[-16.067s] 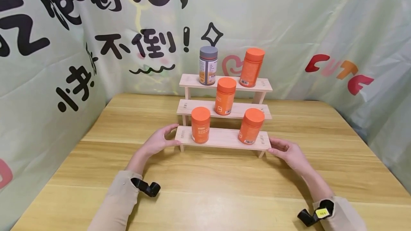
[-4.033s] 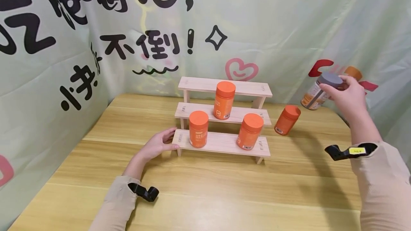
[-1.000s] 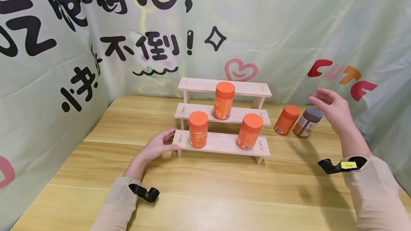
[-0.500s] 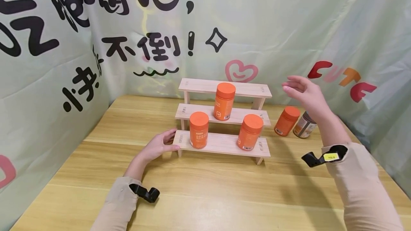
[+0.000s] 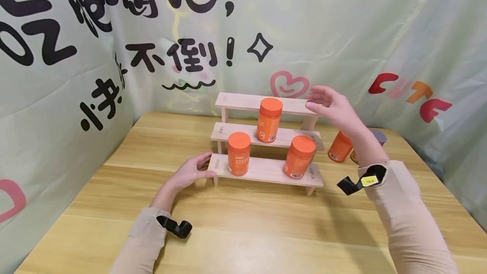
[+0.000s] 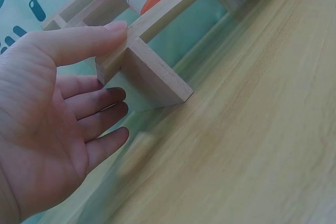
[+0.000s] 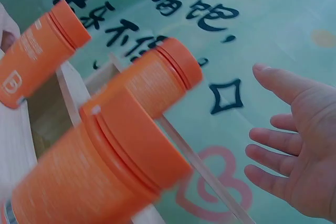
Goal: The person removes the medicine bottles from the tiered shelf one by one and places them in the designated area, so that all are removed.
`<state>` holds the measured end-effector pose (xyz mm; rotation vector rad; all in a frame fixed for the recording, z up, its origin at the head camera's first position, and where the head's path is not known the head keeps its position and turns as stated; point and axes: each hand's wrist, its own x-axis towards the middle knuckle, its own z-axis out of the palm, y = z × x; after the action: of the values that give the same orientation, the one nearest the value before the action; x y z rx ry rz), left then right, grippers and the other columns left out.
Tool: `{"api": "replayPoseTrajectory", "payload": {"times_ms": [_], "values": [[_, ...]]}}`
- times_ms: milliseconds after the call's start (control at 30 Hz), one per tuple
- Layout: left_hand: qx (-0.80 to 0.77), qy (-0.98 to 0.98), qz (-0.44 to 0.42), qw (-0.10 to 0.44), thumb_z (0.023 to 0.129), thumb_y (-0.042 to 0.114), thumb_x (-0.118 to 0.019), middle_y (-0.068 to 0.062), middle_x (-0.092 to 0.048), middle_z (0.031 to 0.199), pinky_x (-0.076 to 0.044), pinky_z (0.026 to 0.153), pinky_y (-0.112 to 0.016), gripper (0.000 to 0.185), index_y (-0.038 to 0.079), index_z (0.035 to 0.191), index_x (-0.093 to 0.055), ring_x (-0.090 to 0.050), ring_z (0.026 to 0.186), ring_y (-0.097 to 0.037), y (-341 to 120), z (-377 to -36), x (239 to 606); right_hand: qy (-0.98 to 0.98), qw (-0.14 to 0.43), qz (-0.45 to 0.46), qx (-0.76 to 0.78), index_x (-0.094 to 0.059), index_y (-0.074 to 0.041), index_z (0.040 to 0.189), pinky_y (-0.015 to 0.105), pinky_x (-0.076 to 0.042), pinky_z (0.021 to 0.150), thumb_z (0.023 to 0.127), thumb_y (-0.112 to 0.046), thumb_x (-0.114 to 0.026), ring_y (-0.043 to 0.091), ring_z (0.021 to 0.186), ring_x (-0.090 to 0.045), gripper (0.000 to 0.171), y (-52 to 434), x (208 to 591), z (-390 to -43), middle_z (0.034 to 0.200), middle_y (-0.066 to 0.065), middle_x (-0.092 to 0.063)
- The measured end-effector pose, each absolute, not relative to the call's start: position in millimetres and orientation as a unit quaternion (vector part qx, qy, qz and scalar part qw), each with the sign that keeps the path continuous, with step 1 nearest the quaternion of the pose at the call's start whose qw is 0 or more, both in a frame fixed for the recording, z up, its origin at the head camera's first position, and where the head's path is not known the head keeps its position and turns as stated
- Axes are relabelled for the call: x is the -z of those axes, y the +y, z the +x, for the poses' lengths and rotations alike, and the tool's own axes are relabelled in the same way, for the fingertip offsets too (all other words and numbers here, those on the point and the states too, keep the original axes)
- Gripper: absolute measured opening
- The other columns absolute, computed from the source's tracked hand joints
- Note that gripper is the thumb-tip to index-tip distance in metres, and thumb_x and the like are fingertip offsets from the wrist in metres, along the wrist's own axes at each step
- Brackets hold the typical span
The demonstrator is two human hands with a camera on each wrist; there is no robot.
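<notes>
Head view: left hand point(image 5: 189, 172) rests against the left end of the wooden step shelf point(image 5: 266, 170); right hand point(image 5: 332, 107), fingers spread and empty, hovers beside the top step, near the middle-step orange bottle point(image 5: 269, 120).

Left wrist view: thumb point(image 6: 84, 40) presses the shelf end, fingers relaxed.

Right wrist view: palm empty, fingers point(image 7: 273, 145) straight.

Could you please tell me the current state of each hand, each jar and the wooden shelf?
left hand: open, thumb on the lowest step's end.
right hand: open, empty, in the air by the top step.
wooden shelf: upright, top step bare.
middle-step jar: upright, lidded.
two bottom-step jars: upright, lidded.
orange jar on the table: lidded, behind the right arm.
grey-lidded jar: mostly hidden.
</notes>
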<state>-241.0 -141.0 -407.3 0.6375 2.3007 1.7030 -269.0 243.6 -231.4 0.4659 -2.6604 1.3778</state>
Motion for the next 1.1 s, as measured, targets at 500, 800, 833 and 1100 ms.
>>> {"api": "replayPoseTrajectory", "payload": {"times_ms": [500,800,833,1100], "values": [[-0.575,0.782,0.216,0.103,0.084,0.008,-0.067,-0.030,-0.029,0.142,-0.026,0.107,-0.048,0.077,-0.013,0.141,-0.020,-0.033,0.129,-0.042,-141,-241,407,-0.875,-0.003,0.204,-0.440,-0.037,-0.004,0.139,0.043,-0.043,0.094,0.085,-0.024,-0.069,0.028,0.116,-0.049,0.067,201,240,-279,0.128,0.015,-0.050],[-0.578,0.779,0.217,0.105,0.084,0.008,-0.068,-0.030,-0.029,0.142,-0.025,0.108,-0.048,0.077,-0.013,0.141,-0.020,-0.033,0.129,-0.041,-140,-242,409,-0.879,-0.008,0.220,-0.424,-0.042,-0.004,0.135,0.042,-0.041,0.096,0.083,-0.024,-0.071,0.027,0.109,-0.052,0.063,186,249,-282,0.122,0.013,-0.055],[-0.578,0.779,0.217,0.106,0.084,0.009,-0.068,-0.030,-0.029,0.142,-0.025,0.108,-0.048,0.077,-0.013,0.141,-0.020,-0.033,0.129,-0.041,-140,-242,409,-0.877,-0.008,0.220,-0.427,-0.043,-0.003,0.134,0.043,-0.041,0.096,0.083,-0.023,-0.071,0.028,0.109,-0.052,0.062,185,250,-282,0.121,0.013,-0.055],[-0.582,0.777,0.215,0.107,0.084,0.008,-0.067,-0.030,-0.030,0.142,-0.025,0.108,-0.048,0.077,-0.013,0.141,-0.020,-0.033,0.129,-0.042,-141,-242,410,-0.879,-0.002,0.209,-0.429,-0.044,-0.004,0.133,0.040,-0.043,0.093,0.081,-0.023,-0.073,0.026,0.105,-0.052,0.063,176,254,-285,0.118,0.012,-0.056]]}}
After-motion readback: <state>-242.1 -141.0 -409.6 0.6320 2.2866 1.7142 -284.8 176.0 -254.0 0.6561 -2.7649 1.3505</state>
